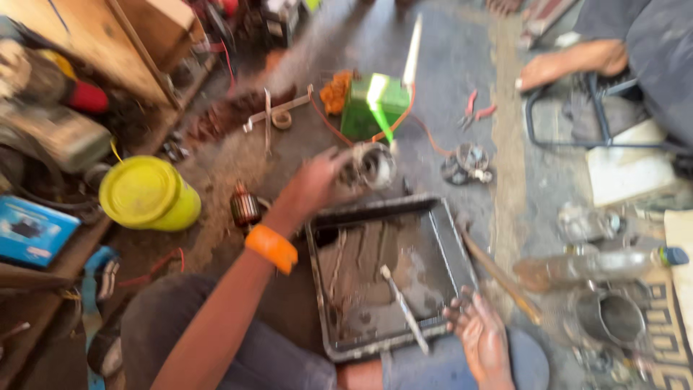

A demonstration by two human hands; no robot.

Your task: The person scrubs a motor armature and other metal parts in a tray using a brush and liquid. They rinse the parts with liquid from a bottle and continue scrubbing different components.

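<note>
On the workshop floor (pixel 433 58), between the person's knees, lies a dirty metal tray (pixel 440 238) holding a thin rod (pixel 404 309) that slants toward its near edge. Left hand (pixel 314 184) (wrist banded in orange (pixel 271 248)): raised beyond the tray's far rim, grip closed around a round metal housing (pixel 369 166); motion blur hides the finger detail. Right hand (pixel 480 336): at the tray's near right corner, fingers spread wide and palm up, holding nothing; whether it touches the rim cannot be told. A wooden stick (pixel 502 274) runs along the tray's right side, just beside it. Beyond the housing stands a green box (pixel 375 105) with orange wire (pixel 336 90) at its left, and red-handled pliers (pixel 476 108) lie to its right. A small motor part (pixel 468 162) rests near the tray's far right corner. A copper-wound armature (pixel 245 206) stands left of the tray, and a yellow lidded tub (pixel 148 193) sits farther left. A plastic bottle (pixel 599 263) and a metal cup (pixel 610 314) lie at right. Another person's foot (pixel 570 61) shows at upper right, well apart from the tray.
</note>
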